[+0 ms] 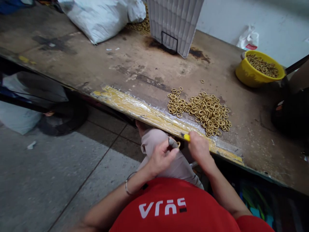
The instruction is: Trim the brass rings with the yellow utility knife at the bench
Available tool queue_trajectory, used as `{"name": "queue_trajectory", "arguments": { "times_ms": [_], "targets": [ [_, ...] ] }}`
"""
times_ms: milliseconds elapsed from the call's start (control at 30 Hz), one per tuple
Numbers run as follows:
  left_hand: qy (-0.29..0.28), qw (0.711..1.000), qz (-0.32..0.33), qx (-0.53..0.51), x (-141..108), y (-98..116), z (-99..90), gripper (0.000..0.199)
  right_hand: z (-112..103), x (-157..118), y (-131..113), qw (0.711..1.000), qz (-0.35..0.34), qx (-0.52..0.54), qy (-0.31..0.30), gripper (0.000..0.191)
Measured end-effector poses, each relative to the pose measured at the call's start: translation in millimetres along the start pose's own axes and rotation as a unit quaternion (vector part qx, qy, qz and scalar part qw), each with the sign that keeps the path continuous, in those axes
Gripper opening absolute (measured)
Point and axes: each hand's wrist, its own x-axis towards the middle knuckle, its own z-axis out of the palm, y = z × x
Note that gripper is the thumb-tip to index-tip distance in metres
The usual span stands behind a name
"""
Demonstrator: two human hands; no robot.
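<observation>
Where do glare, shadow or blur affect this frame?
Head view: glare streaks the shiny yellow strip along the workbench; shadow darkens part of the floor; the right hand and its yellow tool look slightly blurred; the ring pile is clearer.

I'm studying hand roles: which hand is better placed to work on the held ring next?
Probably the right hand: it grips the yellow tool, close to the ring that the left hand holds.

Hands: two. Yellow-handled tool: one. Held ring: one. Yellow bowl: one. Heaped rings: uncountable.
</observation>
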Motion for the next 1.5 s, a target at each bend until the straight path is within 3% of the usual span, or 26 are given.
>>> {"name": "queue_trajectory", "arguments": {
  "times_ms": [67,133,200,433,533,633,767,900,1033,1200,1333,1500],
  "targets": [
    [-0.039,0.999,0.027,0.022,-1.5,5.1,-1.6,0.012,-4.4,16.1,7.7,0.999,0.039,-0.018,-0.001,0.019],
    [-0.069,0.996,0.030,0.048,-1.1,4.1,-0.6,0.011,-8.1,33.9,8.5,1.000,-0.007,0.004,0.031,0.021],
    [-0.079,0.994,0.005,0.074,0.6,-3.0,2.2,0.012,-9.6,52.7,1.5,0.997,-0.059,0.025,0.049,0.022],
    [-0.090,0.988,-0.069,0.104,0.8,-28.7,4.3,0.030,-5.4,98.9,-20.8,0.998,-0.064,-0.018,0.008,0.026],
    [-0.018,0.994,-0.088,0.068,4.1,-30.1,-1.8,0.028,-8.5,92.9,-12.4,0.992,-0.093,0.078,0.023,0.019],
    [0.065,0.990,-0.117,-0.041,13.3,-28.1,-9.3,0.018,-16.9,74.6,-1.9,0.948,-0.179,0.264,-0.007,0.024],
    [0.018,0.967,-0.167,-0.191,23.9,-21.6,-14.8,0.037,-31.5,48.7,3.2,0.867,-0.239,0.427,-0.098,0.035],
    [-0.020,0.936,-0.216,-0.276,22.7,-15.3,-12.3,0.045,-40.5,32.7,0.6,0.837,-0.237,0.478,-0.121,0.034],
    [-0.024,0.920,-0.233,-0.313,16.8,-13.8,-7.2,0.045,-36.3,18.1,-2.3,0.857,-0.216,0.464,-0.054,0.029],
    [0.037,0.938,-0.206,-0.275,11.7,-13.6,1.2,0.039,-17.6,-6.3,-5.4,0.926,-0.185,0.323,0.059,0.017],
    [0.069,0.949,-0.193,-0.241,9.7,-10.5,8.3,0.036,-6.9,-16.6,-6.8,0.961,-0.169,0.210,0.062,0.023],
    [0.069,0.963,-0.173,-0.193,10.1,-9.3,11.4,0.032,-1.7,-16.3,-7.6,0.975,-0.158,0.140,0.063,0.020]
  ]
}}
